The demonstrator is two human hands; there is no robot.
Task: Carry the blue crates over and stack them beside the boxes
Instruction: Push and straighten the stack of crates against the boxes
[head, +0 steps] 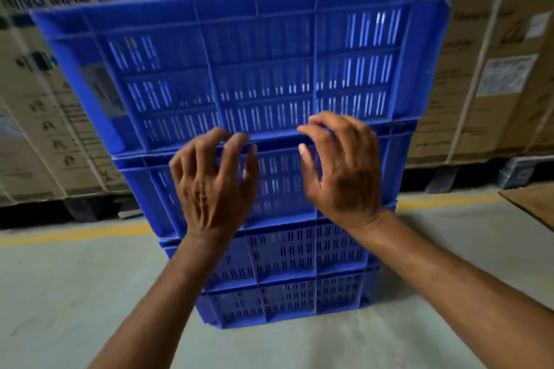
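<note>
The stack of blue crates (269,219) stands on the floor (75,293) just in front of the washing-machine boxes (494,84), close to the yellow floor line (75,232). The top crate (254,69) sits squarely on the one below. The left hand (214,189) and right hand (341,171) have spread, curled fingers at its lower rim, gripping nothing, probably to steady it.
</note>
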